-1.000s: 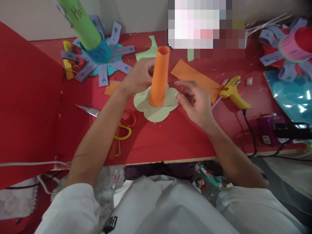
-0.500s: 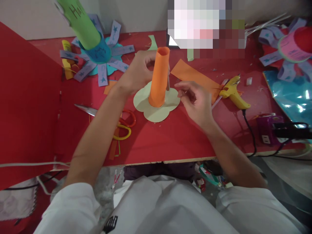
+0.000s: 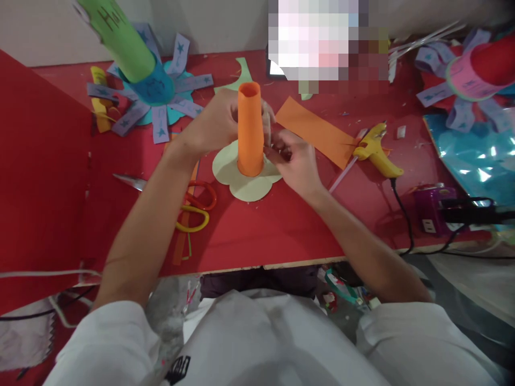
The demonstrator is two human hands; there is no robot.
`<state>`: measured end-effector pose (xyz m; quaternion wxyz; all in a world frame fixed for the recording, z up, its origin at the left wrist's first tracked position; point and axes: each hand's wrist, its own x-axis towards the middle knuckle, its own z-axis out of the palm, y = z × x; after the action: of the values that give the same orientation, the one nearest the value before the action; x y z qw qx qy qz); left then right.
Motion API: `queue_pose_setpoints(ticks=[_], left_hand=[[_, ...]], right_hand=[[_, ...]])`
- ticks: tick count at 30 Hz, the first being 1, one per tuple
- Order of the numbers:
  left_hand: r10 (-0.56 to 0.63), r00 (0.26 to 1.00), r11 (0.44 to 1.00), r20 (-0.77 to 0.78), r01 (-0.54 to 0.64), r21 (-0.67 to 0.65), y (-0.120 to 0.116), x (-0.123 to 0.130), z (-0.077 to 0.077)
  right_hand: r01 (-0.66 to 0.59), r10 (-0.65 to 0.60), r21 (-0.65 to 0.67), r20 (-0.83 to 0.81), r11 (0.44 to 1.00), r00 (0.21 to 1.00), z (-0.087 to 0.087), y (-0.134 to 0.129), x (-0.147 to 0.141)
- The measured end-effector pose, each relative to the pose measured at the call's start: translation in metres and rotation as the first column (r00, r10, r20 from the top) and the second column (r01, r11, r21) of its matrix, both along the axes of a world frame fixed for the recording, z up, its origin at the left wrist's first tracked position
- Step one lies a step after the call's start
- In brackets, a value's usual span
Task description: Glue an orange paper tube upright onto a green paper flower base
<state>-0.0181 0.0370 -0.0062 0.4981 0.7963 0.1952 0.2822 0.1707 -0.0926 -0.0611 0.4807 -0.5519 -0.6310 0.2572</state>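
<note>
Orange paper tube (image 3: 250, 131): upright on pale green petal-shaped paper (image 3: 250, 187), mid-counter (image 3: 241, 236), between near and far edges. Left hand (image 3: 217, 120): reaches behind tube, fingers curled round its back and reappearing on its right side; grip on tube cannot be told. Right hand (image 3: 301, 163): at tube's right side, thumb and fingers bent, tips close to left fingertips; whether they pinch anything, cannot tell. Scissors (image 3: 193, 219): left of petal paper, toward near edge, partly under left forearm. Orange paper strip (image 3: 316, 133): right of tube, slanting down to yellow glue gun (image 3: 378, 153). Purple box (image 3: 434, 206): near edge, right part. Green tube (image 3: 124, 43) in blue ring (image 3: 155, 86): far left corner region.
</note>
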Motion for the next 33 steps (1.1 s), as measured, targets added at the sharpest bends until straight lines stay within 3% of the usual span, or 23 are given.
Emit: queue_pose_setpoints(ticks=[3, 5, 7, 9, 12, 14, 22, 26, 30, 33], left_hand=[[0.144, 0.969, 0.986, 0.2, -0.123, -0.112, -0.003, -0.001, 0.009], [0.187, 0.914, 0.964, 0.361, -0.101, -0.245, -0.013, -0.001, 0.021], [0.16, 0.895, 0.955, 0.417, -0.033, -0.295, -0.024, -0.001, 0.03], [0.03, 0.895, 0.98, 0.446, 0.062, -0.191, -0.03, -0.003, 0.034], [-0.174, 0.919, 0.978, 0.354, 0.203, -0.046, -0.03, -0.007, 0.033], [-0.233, 0.938, 0.969, 0.258, 0.247, -0.025, -0.029, -0.01, 0.032], [-0.203, 0.972, 0.978, 0.116, 0.206, -0.018, -0.026, -0.011, 0.037], [-0.168, 0.984, 0.979, 0.066, 0.174, -0.11, -0.02, -0.005, 0.031], [-0.22, 0.969, 0.975, 0.117, 0.223, -0.014, -0.023, 0.002, 0.02], [-0.068, 0.989, 0.998, 0.13, 0.066, 0.021, -0.031, 0.005, 0.015]], right_hand=[[-0.017, 0.017, -0.017, -0.026, 1.0, 1.0, -0.003, 0.008, 0.006], [-0.045, 0.045, -0.022, 0.014, 0.999, 0.999, -0.005, 0.012, 0.01], [-0.078, 0.081, -0.029, 0.098, 0.996, 0.992, -0.004, 0.017, 0.012], [-0.103, 0.112, -0.053, 0.2, 0.993, 0.973, -0.002, 0.02, 0.011], [-0.11, 0.136, -0.101, 0.303, 0.989, 0.943, 0.003, 0.023, 0.008], [-0.12, 0.152, -0.116, 0.325, 0.986, 0.934, 0.007, 0.022, 0.007], [-0.183, 0.196, -0.07, 0.345, 0.981, 0.918, 0.002, 0.019, 0.016], [-0.182, 0.191, -0.058, 0.341, 0.982, 0.92, -0.001, 0.02, 0.017], [-0.196, 0.21, -0.077, 0.347, 0.978, 0.914, 0.002, 0.021, 0.017], [-0.21, 0.222, -0.074, 0.331, 0.975, 0.917, 0.002, 0.018, 0.019]])
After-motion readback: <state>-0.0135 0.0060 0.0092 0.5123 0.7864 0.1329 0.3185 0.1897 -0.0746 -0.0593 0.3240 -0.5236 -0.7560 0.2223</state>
